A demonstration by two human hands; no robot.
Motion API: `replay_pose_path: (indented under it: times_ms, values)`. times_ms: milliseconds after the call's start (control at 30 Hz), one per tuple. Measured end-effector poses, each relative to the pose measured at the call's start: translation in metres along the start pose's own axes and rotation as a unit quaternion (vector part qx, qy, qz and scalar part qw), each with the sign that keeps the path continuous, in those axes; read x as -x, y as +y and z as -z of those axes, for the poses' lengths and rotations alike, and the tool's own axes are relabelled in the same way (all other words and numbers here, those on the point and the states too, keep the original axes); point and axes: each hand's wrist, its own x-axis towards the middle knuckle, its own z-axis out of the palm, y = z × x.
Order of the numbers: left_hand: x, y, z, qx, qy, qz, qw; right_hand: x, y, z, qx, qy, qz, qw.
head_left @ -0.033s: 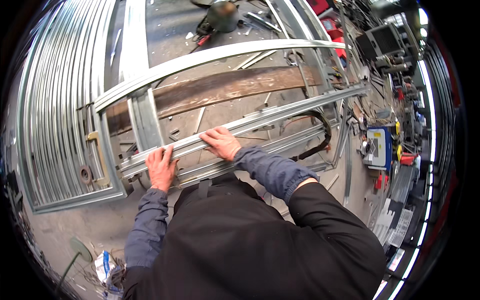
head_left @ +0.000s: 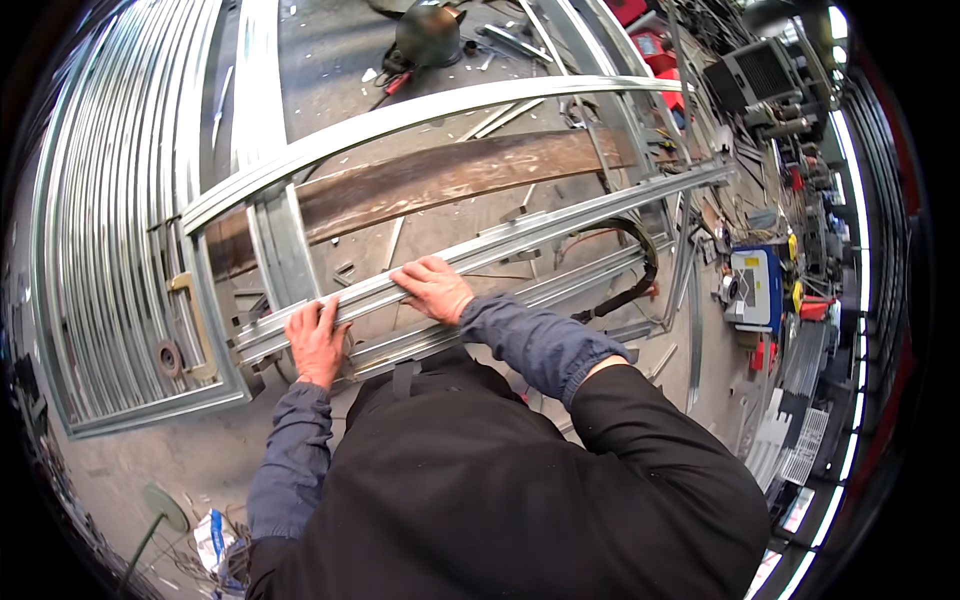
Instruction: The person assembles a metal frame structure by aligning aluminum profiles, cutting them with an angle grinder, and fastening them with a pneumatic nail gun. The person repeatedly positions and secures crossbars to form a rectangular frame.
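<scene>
Both hands rest on a long grooved metal rail point(head_left: 500, 240) that runs from near my left up to the far right. My left hand point(head_left: 316, 345) curls its fingers over the rail close to its left end. Farther along, my right hand point(head_left: 437, 291) grips the same rail from above, with its thumb side toward the left hand. Under the rail, an upright metal profile point(head_left: 283, 235) passes to a second, far rail point(head_left: 420, 108). A lower metal rail point(head_left: 400, 345) lies close to my body. The undersides of the fingers are hidden.
A slatted metal panel point(head_left: 150, 415) stands at left, with a tan clamp point(head_left: 178, 284) and a round disc point(head_left: 170, 357) by it. A brown plank point(head_left: 450, 175) crosses behind the rail. A dark strap point(head_left: 648, 255) loops at right, near a blue-and-white machine point(head_left: 755, 285). Metal offcuts litter the floor.
The whole view has shifted slightly, so things sit a little farther left. Both hands keep their places on the rail.
</scene>
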Motion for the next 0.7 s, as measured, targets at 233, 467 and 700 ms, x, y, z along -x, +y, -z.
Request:
replay_pose_path:
  times_ms: [233, 467, 700]
  values:
    - [-0.003, 0.002, -0.009, -0.049, -0.029, -0.004, 0.998, 0.04, -0.016, 0.048, -0.018, 0.119, -0.037, 0.992]
    - [-0.005, 0.014, 0.0, -0.062, -0.04, 0.01, 0.997, 0.217, 0.185, 0.179, 0.128, 0.144, -0.236, 0.952]
    - [-0.008, 0.03, 0.011, -0.108, -0.1, 0.053, 0.988, 0.291, 0.313, 0.277, 0.162, 0.1, -0.25, 0.949]
